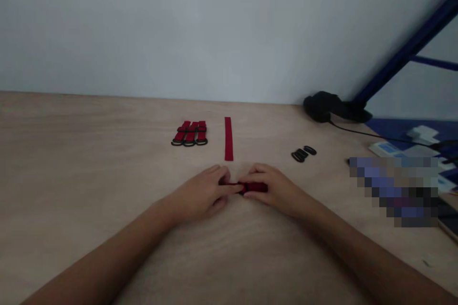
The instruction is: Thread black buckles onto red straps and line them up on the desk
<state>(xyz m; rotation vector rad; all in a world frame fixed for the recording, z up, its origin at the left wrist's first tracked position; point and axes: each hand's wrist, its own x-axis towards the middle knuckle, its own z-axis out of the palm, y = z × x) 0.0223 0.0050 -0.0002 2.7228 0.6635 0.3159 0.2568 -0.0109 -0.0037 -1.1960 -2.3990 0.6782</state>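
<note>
Both my hands meet over a red strap low above the wooden table, with a dark buckle partly hidden where the fingers come together. My left hand pinches the strap's left end, its index finger reaching to the buckle. My right hand is closed around the right part of the strap, thumb below and fingers above. Just beyond them a flat red strip lies lengthwise. To its left rest several red straps side by side, fitted with black buckles and hooks.
Several loose black buckles lie to the right on the table. Farther back sits a black item with a cable running right. Boxes and a blurred-out patch fill the right edge. A pale wall stands behind.
</note>
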